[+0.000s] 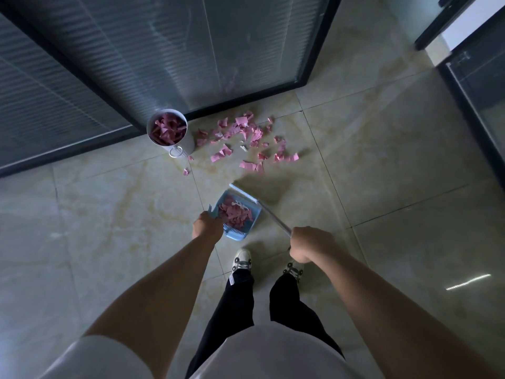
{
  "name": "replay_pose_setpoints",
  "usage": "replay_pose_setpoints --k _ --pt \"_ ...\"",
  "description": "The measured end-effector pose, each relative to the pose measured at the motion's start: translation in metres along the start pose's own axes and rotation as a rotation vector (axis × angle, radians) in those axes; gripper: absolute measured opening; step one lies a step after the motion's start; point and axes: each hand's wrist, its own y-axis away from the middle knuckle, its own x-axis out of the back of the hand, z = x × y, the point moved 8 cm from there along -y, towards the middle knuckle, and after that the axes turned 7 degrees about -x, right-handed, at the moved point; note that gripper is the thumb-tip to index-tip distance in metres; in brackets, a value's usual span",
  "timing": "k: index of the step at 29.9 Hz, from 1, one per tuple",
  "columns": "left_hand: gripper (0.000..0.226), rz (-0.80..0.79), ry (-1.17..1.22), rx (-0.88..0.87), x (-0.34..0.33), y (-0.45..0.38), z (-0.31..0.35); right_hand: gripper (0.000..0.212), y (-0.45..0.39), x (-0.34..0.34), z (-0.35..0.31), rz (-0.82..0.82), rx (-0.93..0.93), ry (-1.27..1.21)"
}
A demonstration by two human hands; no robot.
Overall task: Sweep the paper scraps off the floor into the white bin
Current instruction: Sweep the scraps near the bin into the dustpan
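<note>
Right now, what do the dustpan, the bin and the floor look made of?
Dustpan: likely plastic, matte light blue with moulded comb teeth. White bin: smooth and white, plastic or painted metal, unclear. Floor: polished marble-look tile, with glossy reflections and grout lines.

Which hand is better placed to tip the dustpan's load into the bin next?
Left. The left hand already holds the dustpan, full of scraps, and the bin stands on its side. The right hand grips the broom.

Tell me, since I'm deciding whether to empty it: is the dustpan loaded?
Loaded: pink scraps cover the blue dustpan, gripped by the left hand.
</note>
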Motion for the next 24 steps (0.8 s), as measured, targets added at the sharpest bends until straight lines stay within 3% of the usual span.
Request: replay_pose_setpoints --k 7,11,14,16,20,24 --pt "0.029 -0.024 -0.005 0.008 -0.001 -0.002 -0.003 0.028 0.022 0.036 0.036 -0.04 0.031 -0.096" --pt "0.024 -0.03 0.014 -0.002 -0.002 0.004 -0.004 0.035 0.038 0.038 0.043 -0.034 0.017 -0.141" --pt "0.019 -0.048 0.095 0.044 -0.005 0.007 -0.008 0.012 0.036 0.033 0.042 -0.019 -0.001 -0.21" --pt "0.017 -0.1 0.257 0.103 -0.007 0.015 -0.011 0.011 0.03 0.03 0.044 0.005 -0.034 -0.277" --pt "0.018 -0.293 0.63 0.167 -0.008 0.037 -0.002 0.037 0.017 0.022 0.054 0.052 -0.102 -0.372" --pt "0.023 -0.373 1.112 0.191 0.018 0.066 0.022 0.029 0.014 0.025 0.055 0.062 -0.082 -0.394"
